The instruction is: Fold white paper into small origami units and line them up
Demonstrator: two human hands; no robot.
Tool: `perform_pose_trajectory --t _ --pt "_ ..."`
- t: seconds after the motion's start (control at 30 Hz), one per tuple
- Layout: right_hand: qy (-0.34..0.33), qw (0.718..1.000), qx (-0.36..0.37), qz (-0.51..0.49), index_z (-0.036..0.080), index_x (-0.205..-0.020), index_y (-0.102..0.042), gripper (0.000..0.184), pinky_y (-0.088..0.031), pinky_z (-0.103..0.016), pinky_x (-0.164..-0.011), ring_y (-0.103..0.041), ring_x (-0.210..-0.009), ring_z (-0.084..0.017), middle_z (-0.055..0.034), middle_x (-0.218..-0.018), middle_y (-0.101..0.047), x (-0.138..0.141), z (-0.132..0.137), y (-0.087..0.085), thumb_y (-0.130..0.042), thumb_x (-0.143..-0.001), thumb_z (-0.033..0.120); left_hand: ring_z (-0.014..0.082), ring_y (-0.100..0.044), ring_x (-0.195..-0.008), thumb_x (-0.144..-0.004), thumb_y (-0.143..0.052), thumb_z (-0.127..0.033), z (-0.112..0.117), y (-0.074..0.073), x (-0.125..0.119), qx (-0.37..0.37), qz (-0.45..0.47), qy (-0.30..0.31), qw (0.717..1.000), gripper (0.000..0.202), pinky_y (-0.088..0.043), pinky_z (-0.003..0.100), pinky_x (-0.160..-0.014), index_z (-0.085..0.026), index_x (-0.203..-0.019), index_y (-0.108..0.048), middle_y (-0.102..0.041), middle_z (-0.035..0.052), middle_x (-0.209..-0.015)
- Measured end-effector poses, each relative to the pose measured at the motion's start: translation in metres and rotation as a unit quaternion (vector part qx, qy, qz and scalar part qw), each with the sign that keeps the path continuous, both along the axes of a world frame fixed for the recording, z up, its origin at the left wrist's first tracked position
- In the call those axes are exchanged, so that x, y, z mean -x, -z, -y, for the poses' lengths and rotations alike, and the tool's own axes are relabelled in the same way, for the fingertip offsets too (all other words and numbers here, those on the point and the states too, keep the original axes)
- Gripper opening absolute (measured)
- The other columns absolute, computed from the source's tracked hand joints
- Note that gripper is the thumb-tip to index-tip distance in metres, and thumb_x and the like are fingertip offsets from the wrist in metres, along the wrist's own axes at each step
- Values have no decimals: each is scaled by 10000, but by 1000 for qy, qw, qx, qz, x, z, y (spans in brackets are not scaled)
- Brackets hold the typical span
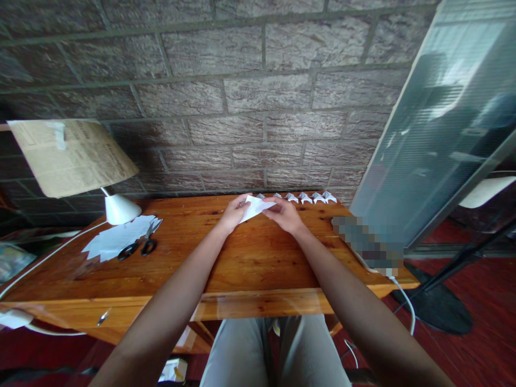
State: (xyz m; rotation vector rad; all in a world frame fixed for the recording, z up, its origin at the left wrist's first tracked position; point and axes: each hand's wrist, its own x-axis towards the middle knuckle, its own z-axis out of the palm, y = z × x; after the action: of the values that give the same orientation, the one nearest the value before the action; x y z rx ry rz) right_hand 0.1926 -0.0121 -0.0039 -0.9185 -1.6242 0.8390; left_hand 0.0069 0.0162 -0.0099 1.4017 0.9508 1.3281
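A folded piece of white paper (253, 207), roughly triangular, is held up above the table between both hands. My left hand (235, 213) pinches its left side, thumb in front. At its right corner, my right hand (285, 213) grips the paper between thumb and fingers. Behind the hands, along the table's back edge, stands a row of several small folded paper shapes (305, 198); the leftmost ones are partly hidden by my hands and the paper.
On the left of the wooden table (262, 269), black-handled scissors (141, 248) lie on a stack of white paper (108, 241), beside a lamp (121, 208). A blurred-out device (368, 244) with a white cable lies at the right edge. A brick wall (242, 107) rises behind.
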Motion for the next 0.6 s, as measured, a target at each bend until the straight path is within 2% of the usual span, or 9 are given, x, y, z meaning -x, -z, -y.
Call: perform_pose_trajectory --t 0.17,0.4,0.5,0.6 --pt "-10 1000 8 -1 219 -1045 -682 374 -489 -260 -532 -592 -562 -136 -2 -710 -691 -1 -1 0 -681 -678 291 161 -628 -740 -622 -717 -246 2 -1 1 1 -9 23 1000 619 -488 256 -661 -182 -1222 -577 -698 43 -959" --pt "-8 1000 18 -2 206 -1039 -687 392 -496 -264 -528 -588 -564 -137 -2 -697 -678 -1 -2 1 -710 -660 302 170 -631 -779 -596 -776 -323 7 -3 -1 -29 2 53 998 716 -478 264 -686 -176 -1252 -529 -691 62 -987" --pt "-35 998 41 -23 213 -1035 -677 380 -531 -276 -581 -630 -651 -151 -18 -785 -696 1 0 0 -708 -672 318 157 -618 -750 -593 -783 -338 8 -5 -2 -38 -6 48 998 695 -465 252 -660 -178 -1220 -530 -686 48 -959" --pt "-63 995 63 -44 227 -1018 -669 358 -552 -282 -610 -653 -736 -159 -25 -906 -701 2 1 0 -706 -677 330 145 -606 -714 -617 -765 -351 8 -5 -3 -59 -16 23 998 583 -459 247 -653 -181 -1134 -556 -678 26 -894"
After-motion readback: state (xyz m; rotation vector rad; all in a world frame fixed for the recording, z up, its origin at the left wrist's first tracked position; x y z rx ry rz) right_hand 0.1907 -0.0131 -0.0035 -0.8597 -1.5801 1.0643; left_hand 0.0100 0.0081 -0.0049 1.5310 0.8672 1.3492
